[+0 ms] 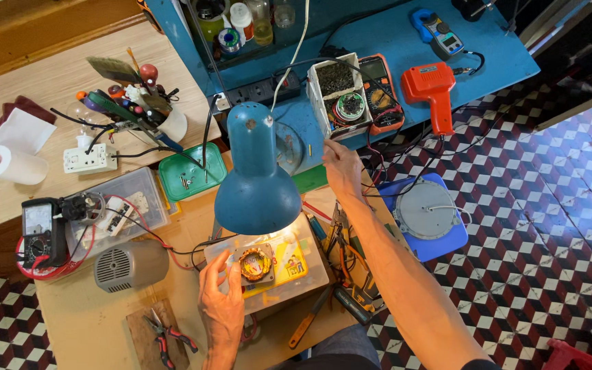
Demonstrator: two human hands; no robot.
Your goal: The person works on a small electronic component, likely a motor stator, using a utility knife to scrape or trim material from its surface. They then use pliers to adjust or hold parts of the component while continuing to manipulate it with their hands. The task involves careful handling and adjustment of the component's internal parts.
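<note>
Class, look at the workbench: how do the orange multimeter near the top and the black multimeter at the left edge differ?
The orange multimeter lies on the blue shelf beside a white box; the black multimeter sits on the wooden table at the left edge. The orange one has a dark face in an orange case; the black one is dark all over, with red leads coiled beneath it. Both have a small screen above a round dial.
</note>
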